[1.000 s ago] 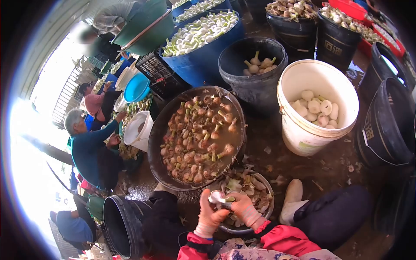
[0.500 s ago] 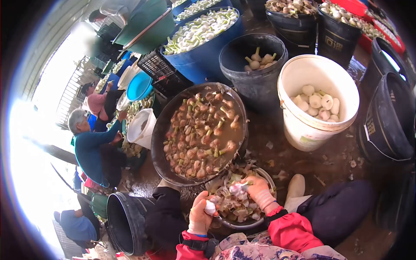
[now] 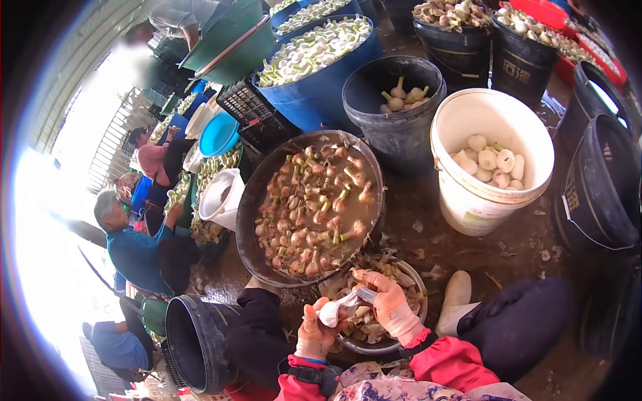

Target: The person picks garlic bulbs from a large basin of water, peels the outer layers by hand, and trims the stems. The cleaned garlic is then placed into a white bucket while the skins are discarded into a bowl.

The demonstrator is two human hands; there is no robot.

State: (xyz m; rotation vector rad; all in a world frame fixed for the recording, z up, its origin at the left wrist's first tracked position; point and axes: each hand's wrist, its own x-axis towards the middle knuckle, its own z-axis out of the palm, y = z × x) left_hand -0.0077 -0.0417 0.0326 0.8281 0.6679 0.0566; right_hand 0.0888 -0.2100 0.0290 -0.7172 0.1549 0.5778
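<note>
My left hand [image 3: 313, 334], in an orange-palmed glove, has its fingers round a white garlic bulb [image 3: 329, 314]. From the bulb, a pale stem or loose skin reaches up to the right, toward my right hand [image 3: 391, 304]. That hand is also gloved, with fingers closed round a small greyish tool or strip [image 3: 366, 295] whose full shape is hidden. Both hands are over a round basin [image 3: 421, 281] heaped with peeled skins [image 3: 371, 327]. Just beyond it, a large dark tub [image 3: 244, 220] holds unpeeled bulbs [image 3: 314, 200] in brown water.
A white bucket [image 3: 475, 200] with peeled bulbs stands right of the tub, beside a black bucket [image 3: 391, 130] with a few bulbs. A blue tub [image 3: 301, 100] of garlic stands behind. An empty-looking black bucket [image 3: 200, 344] lies left. Seated people [image 3: 137, 257] work at the left.
My right hand has moved left, closer to my left hand, and the bulb in my left hand now shows more fully. The seated person in blue has shifted posture.
</note>
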